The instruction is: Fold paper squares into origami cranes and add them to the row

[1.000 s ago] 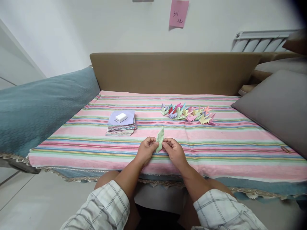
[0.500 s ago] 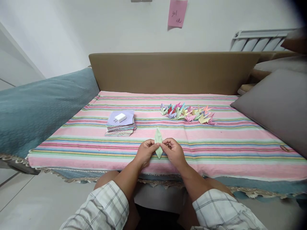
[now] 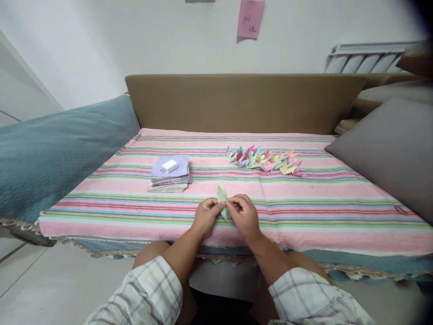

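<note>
A pale green folded paper is held btwn the 2 hands, in front of the person, over the near half of the striped cover. Whether the cover is touched by it can't be told. It is pinched near mid-length from 2 sides: its L edge is gripped by the L hand, its R edge by the R hand. In each hand, thumb & fingertips are closed on the paper w/ no clear gap seen; the lower fingers are curled in.

The long axis is pointed roughly fwd, away from the body, w/ the far tip leaned a bit to the L. So 1 pointed end is left free beyond the thumbs & 1 on the near side, while the grips are set across that axis. Neither hand is nearer; the paper is touched by both, & the 2 thumb tips are nearly met. The exact fold under them is hidden.

Farther out, a cluster of multicolored origami cranes is set ahead & to the R, apart from the hands. Ahead & to the L, a stack of square paper is topped by a white charger plug. The far side is bordered by the brown sofa backrest, the R by a gray cushion.
</note>
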A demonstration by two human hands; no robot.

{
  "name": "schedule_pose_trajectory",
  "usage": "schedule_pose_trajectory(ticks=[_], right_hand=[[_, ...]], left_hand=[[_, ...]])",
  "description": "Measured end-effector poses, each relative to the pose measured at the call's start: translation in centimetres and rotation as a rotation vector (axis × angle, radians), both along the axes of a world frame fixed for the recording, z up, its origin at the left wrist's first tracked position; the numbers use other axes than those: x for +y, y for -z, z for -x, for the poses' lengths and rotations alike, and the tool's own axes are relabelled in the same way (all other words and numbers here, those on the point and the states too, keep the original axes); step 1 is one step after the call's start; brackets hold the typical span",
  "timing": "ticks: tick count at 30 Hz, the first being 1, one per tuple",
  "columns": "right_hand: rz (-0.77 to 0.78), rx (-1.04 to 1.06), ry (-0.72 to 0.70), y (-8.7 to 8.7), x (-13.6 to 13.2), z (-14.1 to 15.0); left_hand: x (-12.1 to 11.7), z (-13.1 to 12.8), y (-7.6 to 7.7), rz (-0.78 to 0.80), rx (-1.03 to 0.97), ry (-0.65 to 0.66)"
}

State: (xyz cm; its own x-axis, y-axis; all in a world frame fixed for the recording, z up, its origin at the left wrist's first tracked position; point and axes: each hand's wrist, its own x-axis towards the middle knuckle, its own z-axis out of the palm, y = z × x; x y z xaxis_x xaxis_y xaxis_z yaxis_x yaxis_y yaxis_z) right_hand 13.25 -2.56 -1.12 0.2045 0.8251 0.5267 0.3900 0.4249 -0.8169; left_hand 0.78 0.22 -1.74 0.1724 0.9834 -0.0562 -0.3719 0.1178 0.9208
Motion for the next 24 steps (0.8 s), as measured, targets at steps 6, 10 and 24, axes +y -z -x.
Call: schedule_pose_trajectory(ticks=[6, 10, 24], right_hand=[[0.132, 0.163, -0.12, 0.3, 0.2, 0.0], [0.247, 0.313, -0.232, 0.3, 0.5, -0.3], [0.322, 0.535, -0.338, 1.5, 1.4, -0.7]], left_hand=[[-0.3, 0.0, 0.1, -0.061, 0.117, -0.055], [-0.5, 0.0, 0.1, -0.147, 0.208, -0.072], [-0.5, 0.1, 0.3, -0.368, 0.463, -0.133]])
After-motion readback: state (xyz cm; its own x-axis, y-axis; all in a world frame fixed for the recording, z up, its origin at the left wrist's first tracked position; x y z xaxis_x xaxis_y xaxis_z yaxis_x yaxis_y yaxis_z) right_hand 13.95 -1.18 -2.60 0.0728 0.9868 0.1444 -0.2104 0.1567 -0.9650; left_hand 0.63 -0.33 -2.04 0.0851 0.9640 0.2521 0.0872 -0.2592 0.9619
